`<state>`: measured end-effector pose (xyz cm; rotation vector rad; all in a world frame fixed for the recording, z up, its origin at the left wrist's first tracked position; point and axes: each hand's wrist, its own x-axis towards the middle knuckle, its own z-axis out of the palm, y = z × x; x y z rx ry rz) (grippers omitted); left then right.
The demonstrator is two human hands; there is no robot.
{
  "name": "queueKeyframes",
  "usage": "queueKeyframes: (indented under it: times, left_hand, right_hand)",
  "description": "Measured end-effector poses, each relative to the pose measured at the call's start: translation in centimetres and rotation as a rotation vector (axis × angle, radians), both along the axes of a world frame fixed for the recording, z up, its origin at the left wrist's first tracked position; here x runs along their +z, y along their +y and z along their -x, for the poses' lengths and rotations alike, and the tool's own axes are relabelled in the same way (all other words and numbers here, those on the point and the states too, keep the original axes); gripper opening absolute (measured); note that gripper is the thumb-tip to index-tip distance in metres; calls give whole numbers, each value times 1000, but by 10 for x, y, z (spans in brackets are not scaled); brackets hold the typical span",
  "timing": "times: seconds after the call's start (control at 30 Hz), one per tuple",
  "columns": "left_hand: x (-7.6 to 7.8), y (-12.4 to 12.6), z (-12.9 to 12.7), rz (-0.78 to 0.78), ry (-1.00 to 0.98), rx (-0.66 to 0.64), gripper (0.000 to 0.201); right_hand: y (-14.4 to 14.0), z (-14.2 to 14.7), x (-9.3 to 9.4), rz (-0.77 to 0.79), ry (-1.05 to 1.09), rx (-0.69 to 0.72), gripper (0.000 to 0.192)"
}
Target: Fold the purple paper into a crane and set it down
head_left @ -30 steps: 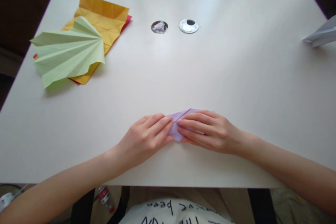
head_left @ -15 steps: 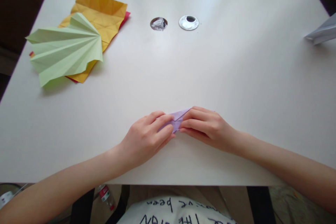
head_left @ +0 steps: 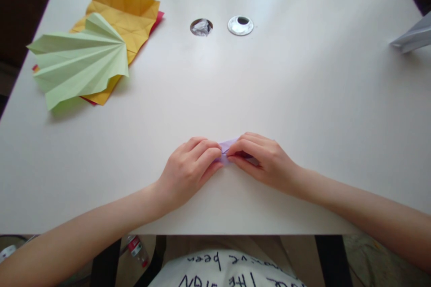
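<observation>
Left hand: grip pinching folded purple paper, apparently steadying it. Right hand: grip pinching its right part, likely keeping the fold aligned. Both hide its ends, near the worktop's front edge. Around: 1 green pleated sheet overlapping 1 yellow sheet; 1 white folded paper, far right.
</observation>
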<state>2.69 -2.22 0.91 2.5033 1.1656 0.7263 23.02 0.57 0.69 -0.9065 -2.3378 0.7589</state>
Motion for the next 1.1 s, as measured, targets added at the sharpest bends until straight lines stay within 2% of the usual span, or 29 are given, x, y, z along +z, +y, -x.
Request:
queueKeyframes:
  times: [0.37, 0.57, 1.1]
  left_hand:
    - [-1, 0, 0, -1, -19, 2, 1]
    - [-3, 0, 1, -8, -13, 14, 24]
    - [-3, 1, 2, -31, -22, -20, 20]
  right_hand:
    - [0, 0, 0, -26, -62, -8, 12]
    - [0, 1, 0, -26, -62, -5, 12]
    - [0, 1, 0, -55, -65, -15, 14]
